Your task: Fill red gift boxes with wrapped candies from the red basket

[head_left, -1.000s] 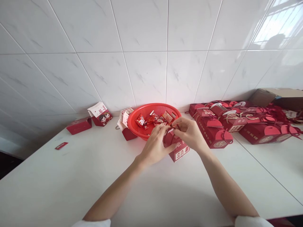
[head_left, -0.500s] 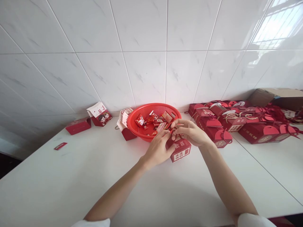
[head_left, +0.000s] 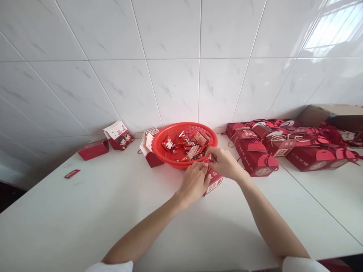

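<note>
A small red gift box [head_left: 214, 182] with a white printed label stands on the white table, just in front of the red plastic basket [head_left: 167, 164]. My left hand [head_left: 194, 181] is closed around the box's left side and upper part. At the top of the box, the bent fingers of my right hand [head_left: 225, 162] are pinched together on its upper edge or flap; the fingertips are partly hidden. Wrapped candies [head_left: 193, 151] lie in the basket behind both hands.
Several closed red boxes [head_left: 256, 156] with cords crowd the right, near a cardboard box [head_left: 317, 113]. At left are a red box [head_left: 93, 150], a white-flapped box [head_left: 120, 136] and a small red piece [head_left: 72, 174]. Another open-flapped box [head_left: 151, 155] touches the basket. A tiled wall [head_left: 172, 90] rises behind.
The gift box has turned and tilted slightly under my hands. My right hand has rolled over, its spread fingers now drawn together at the box top. My left hand has moved slightly right.
</note>
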`<state>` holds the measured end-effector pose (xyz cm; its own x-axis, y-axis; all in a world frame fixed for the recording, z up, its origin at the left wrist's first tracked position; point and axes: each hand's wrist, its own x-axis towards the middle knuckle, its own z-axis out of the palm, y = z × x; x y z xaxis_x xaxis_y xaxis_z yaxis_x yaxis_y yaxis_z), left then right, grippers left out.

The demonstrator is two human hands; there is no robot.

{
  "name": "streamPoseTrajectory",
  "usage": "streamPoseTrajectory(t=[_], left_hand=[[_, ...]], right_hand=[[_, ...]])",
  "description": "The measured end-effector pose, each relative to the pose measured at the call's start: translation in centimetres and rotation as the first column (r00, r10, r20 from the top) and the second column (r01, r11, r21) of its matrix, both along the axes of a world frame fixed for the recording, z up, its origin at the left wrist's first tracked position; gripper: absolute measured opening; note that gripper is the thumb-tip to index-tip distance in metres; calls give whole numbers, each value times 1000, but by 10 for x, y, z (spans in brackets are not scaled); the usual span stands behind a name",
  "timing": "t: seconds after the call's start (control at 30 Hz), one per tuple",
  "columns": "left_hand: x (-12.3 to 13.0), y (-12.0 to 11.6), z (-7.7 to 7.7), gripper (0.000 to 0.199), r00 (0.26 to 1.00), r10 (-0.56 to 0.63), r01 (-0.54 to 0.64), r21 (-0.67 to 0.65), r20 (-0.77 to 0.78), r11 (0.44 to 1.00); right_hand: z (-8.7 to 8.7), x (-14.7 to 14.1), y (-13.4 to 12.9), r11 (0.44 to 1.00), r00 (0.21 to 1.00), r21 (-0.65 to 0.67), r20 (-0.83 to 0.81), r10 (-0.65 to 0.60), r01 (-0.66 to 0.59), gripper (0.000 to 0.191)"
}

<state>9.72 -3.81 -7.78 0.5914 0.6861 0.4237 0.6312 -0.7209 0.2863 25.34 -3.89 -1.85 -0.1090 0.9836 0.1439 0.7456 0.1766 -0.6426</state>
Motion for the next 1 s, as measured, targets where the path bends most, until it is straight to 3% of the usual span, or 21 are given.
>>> streamPoseTrajectory(t=[0.07, 0.13, 0.2, 0.3, 0.5, 0.6, 0.73, 0.87, 1.0], left_hand=[[0, 0, 1, 20, 1000, 0, 0, -15, -1, 1000], [-1, 1, 2, 20, 1000, -1, 0, -40, -8, 999], [-3, 2, 3, 18, 1000, -2, 2, -56, -16, 998], [-3, 2, 4, 17, 1000, -1, 0, -53, -13, 999], [-4, 4, 4, 19, 999, -7, 13, -129, 41, 992], [-8, 5, 9, 28, 980, -75, 108, -179, 184, 978], [-13, 5, 19, 47, 889, -134, 223, -160, 438, 961], [-17, 4, 26, 19, 801, -143, 235, -86, 581, 968], [-29, 6, 15, 37, 867, -198, 338, -247, 458, 908]], right_hand=[[3, -2, -4, 998, 981, 20, 181, -64, 62, 20], [7, -2, -7, 999, 953, -4, 300, -32, 35, 21], [10, -2, -9, 999, 919, -42, 394, -8, 27, 23], [16, -3, -12, 993, 878, -44, 472, -77, 111, 22], [22, -7, -17, 994, 968, 77, 233, -92, 76, 15], [22, 0, -15, 993, 996, 94, 47, -71, 67, 14], [31, 24, -18, 966, 969, 230, -238, -61, 117, 9], [66, 63, -40, 877, 890, 340, -419, -181, 339, 8], [103, 112, -68, 640, 761, 447, -531, -373, 625, 18]])
